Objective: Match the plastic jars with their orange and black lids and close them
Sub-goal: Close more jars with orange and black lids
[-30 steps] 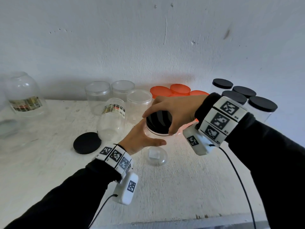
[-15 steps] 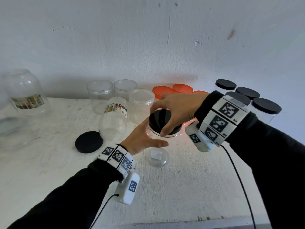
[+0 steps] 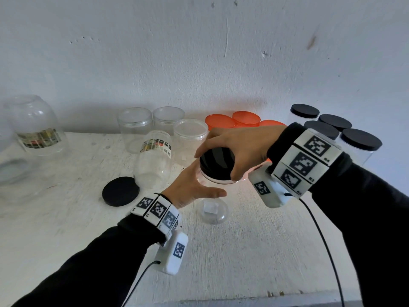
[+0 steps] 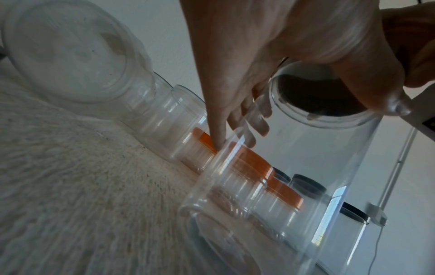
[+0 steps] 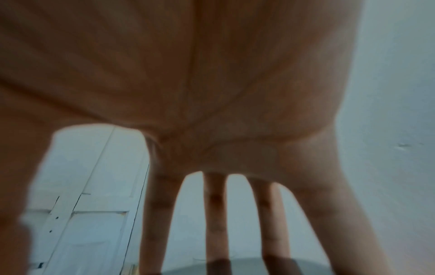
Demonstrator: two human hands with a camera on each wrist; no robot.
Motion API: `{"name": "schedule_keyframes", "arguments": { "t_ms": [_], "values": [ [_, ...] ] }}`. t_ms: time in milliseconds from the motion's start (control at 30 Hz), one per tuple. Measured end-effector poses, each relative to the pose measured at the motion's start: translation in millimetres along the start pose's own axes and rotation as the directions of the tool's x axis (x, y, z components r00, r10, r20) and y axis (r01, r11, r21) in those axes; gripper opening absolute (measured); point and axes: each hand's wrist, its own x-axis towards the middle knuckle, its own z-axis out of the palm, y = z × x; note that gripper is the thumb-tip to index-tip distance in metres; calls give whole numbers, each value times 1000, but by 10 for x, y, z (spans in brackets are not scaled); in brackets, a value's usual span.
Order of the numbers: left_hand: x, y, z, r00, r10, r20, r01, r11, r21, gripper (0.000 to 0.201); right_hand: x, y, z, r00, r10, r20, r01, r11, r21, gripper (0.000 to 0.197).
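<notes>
Now | R hand fingers round black lid | L hand holds jar

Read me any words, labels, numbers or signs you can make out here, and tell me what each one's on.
No text is readable.
Label on the labelled jar: coloured print and a barcode, too small to read.
Label on the big jar at the left: too blurred.
Wristband markers: black-and-white square codes; the tiny characters beside them are illegible.
</notes>
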Motion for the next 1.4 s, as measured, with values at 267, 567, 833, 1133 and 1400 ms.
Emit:
{"name": "schedule_keyframes", "arguments": {
  "t_ms": [267,567,833,1133,1400],
  "values": [
    [-14,7,-10,1000,0,12,0,999,-42,84,-26,-11,-60,1000,-11,-24,12,1000,18,72],
    [11,-18,-22,1000,10,4,-10,1000,-4,87,-15,25,-13,1000,-18,-15,18,1000,-9,73],
    [16,-6,-25,1000,-15,2,15,1000,19,81,32,37,33,999,-49,-11,49,999,10,72],
    [13,-20,8,999,-18,-43,19,999,35,95,69,59,37,996,-11,-86,17,998,60,69],
    [-14,6,37,997,-9,-70,10,1000,17,89,112,14,167,963,72,-259,-83,996,-31,61]
  ]
}}
